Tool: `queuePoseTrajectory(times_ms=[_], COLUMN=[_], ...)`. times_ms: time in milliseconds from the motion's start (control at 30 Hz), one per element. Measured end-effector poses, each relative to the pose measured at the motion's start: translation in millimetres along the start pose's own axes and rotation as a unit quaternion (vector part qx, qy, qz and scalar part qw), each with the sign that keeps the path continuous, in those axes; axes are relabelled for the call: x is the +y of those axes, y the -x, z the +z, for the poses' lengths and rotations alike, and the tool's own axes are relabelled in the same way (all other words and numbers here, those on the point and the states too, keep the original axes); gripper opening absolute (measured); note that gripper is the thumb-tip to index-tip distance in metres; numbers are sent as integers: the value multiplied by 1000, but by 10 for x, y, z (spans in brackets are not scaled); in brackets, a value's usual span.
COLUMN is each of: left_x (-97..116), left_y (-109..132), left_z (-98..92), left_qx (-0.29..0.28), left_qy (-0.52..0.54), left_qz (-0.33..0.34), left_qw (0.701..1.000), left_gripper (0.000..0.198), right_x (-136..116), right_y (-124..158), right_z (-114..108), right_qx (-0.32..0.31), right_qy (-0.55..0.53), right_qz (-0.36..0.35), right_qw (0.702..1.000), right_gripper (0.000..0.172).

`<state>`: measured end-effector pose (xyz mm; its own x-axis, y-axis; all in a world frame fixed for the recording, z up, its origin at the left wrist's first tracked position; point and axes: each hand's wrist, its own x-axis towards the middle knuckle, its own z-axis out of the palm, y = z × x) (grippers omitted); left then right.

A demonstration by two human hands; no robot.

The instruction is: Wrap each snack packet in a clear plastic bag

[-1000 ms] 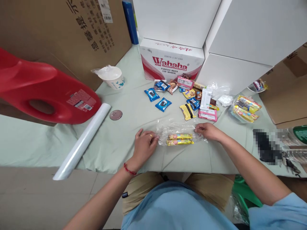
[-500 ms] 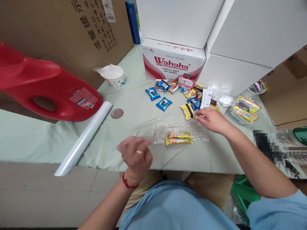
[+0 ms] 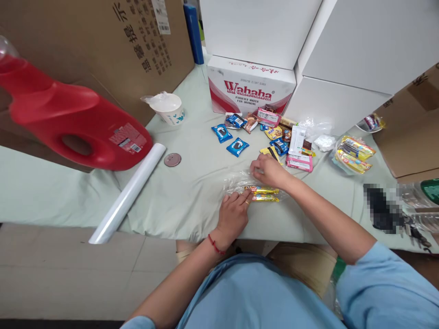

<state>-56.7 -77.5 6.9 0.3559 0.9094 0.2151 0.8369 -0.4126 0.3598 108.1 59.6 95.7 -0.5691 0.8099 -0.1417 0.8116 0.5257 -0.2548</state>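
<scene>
Two yellow snack sticks [image 3: 265, 198] lie side by side on a thin clear plastic sheet [image 3: 235, 184] at the front of the table. My left hand [image 3: 235, 214] rests with its fingers stretched out, the tips at the left end of the sticks and on the plastic. Just beyond the sticks, my right hand [image 3: 269, 172] has its fingers closed on the far part of the clear plastic sheet. A yellow packet with a black band [image 3: 270, 152] is partly hidden behind that hand. To its right lies a pink packet [image 3: 299, 163].
Several blue packets [image 3: 237, 146] and other snacks lie before a Wahaha carton [image 3: 252, 87]. A tub of yellow packets [image 3: 343, 167] stands right. At left are a paper cup [image 3: 171, 112], a brown disc [image 3: 172, 159], a white roll [image 3: 130, 194] and a red jug [image 3: 113, 123].
My left hand has moved right and down onto the plastic by the sticks. My right hand has moved left, from the packets to the plastic; the pink packet now shows where it was.
</scene>
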Motion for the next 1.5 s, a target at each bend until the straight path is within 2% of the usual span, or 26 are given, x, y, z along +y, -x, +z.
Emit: queuePoseTrajectory(times_ms=[67, 167, 233, 333, 400, 500, 533, 600, 667, 733, 833, 900, 933, 1033, 1100, 1167, 1200, 1267, 1333, 1400, 1433, 1500], left_x=[5, -60, -157, -322, -399, -431, -422, -383, -329, -267, -143, -22, 47, 237, 306, 319, 312, 289, 272, 266, 267, 268], left_y=[-11, -41, -33, 44, 103, 126, 112, 65, 9, -48, -139, -202, -229, -262, -235, -180, -151, -103, -77, -71, -72, -77], left_z=[-2, 2, -11, -84, -159, -240, -244, -212, -154, -109, -111, -134, -139, -92, -12, 81, 123, 187, 222, 235, 237, 235], left_qx=[-3, -4, 4, 59, 138, 255, 263, 221, 158, 141, 197, 223, 220, 153, 109, 86, 79, 64, 54, 49, 50, 53], left_qy=[9, 55, 130, 274, 324, 256, 210, 136, 109, 135, 239, 295, 309, 280, 217, 149, 120, 71, 37, 18, 14, 10], left_qz=[-7, -22, -15, -33, -120, -287, -321, -337, -314, -289, -287, -271, -250, -148, -83, -35, -17, 9, 27, 39, 43, 47], left_qw=[1000, 998, 991, 959, 928, 887, 885, 905, 930, 937, 907, 889, 891, 936, 966, 985, 990, 995, 997, 998, 998, 997], left_gripper=[56, 52, 53, 44, 34, 31, 35, 46, 52, 38, 6, 4, 5, 15, 27, 37, 40, 46, 52, 57, 57, 57], right_x=[-75, -177, -207, -222, -243, -305, -328, -363, -380, -384, -388, -397, -400, -384, -341, -273, -231, -134, -21, 99, 158, 255], right_y=[242, 583, 741, 849, 854, 820, 808, 797, 805, 827, 865, 886, 895, 946, 1023, 1142, 1210, 1336, 1413, 1421, 1405, 1357], right_z=[-13, 140, 320, 576, 678, 716, 710, 696, 696, 717, 769, 803, 816, 830, 813, 785, 772, 765, 791, 841, 866, 893], right_qx=[20, -31, -59, -46, -17, 13, 15, 17, 24, 33, 42, 50, 57, 100, 123, 127, 134, 189, 285, 338, 337, 287], right_qy=[20, 44, 43, 26, 16, 17, 22, 33, 33, 29, 20, 6, -9, -103, -190, -265, -292, -307, -255, -175, -150, -151], right_qz=[-54, -69, -72, -83, -75, -50, -44, -38, -39, -43, -42, -36, -33, -26, -42, -50, -36, 52, 176, 259, 278, 292], right_qw=[998, 996, 995, 995, 997, 999, 999, 999, 998, 998, 998, 998, 998, 989, 973, 954, 946, 931, 907, 888, 887, 900], right_gripper=[19, 25, 36, 50, 49, 47, 48, 50, 50, 52, 56, 56, 54, 46, 42, 35, 30, 28, 30, 42, 51, 64])
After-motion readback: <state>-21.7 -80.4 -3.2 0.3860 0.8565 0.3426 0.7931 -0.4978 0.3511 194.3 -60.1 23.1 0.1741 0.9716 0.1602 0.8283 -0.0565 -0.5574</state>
